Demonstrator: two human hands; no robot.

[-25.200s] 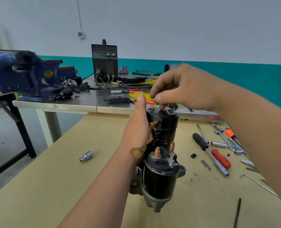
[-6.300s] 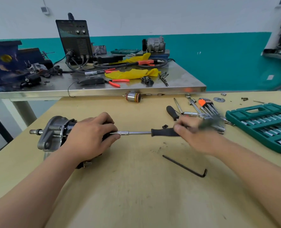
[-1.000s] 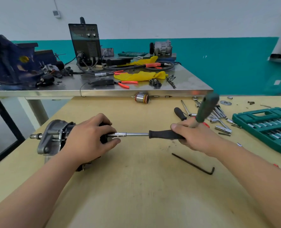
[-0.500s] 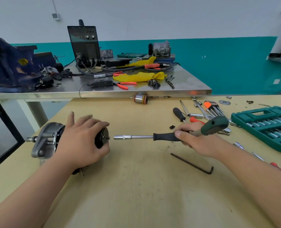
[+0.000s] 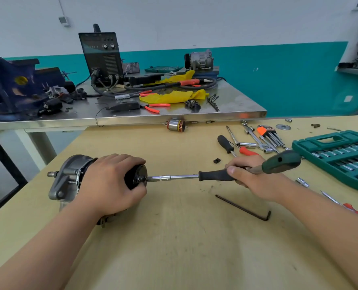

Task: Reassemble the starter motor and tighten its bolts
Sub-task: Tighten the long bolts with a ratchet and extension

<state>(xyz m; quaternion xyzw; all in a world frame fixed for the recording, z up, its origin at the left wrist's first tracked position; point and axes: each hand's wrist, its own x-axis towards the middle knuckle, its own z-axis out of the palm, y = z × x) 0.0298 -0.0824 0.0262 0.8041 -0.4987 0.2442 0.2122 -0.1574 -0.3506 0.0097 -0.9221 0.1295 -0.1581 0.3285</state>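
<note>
The starter motor [image 5: 69, 178] lies on its side on the wooden table [image 5: 184, 237], its grey nose housing pointing left and its black end cap [image 5: 137, 176] facing right. My left hand [image 5: 109, 183] grips the black body from above. My right hand [image 5: 251, 178] holds the black handle of a socket driver [image 5: 180, 177] together with a green-handled ratchet [image 5: 280, 162] that sticks out to the right. The driver's steel shaft runs level to the left and its tip sits on a bolt at the end cap.
A black hex key [image 5: 243, 208] lies just in front of my right hand. A green socket set case [image 5: 337, 155] stands at the right, with loose wrenches, screwdrivers [image 5: 226, 144] and hex keys behind my right hand. An armature [image 5: 175, 124] lies by the steel bench [image 5: 174, 118] edge.
Half a second ago the driver tip hung apart from the motor and my left hand lay loosely over it. Now the tip sits on the end cap bolt and my left hand grips the body.
</note>
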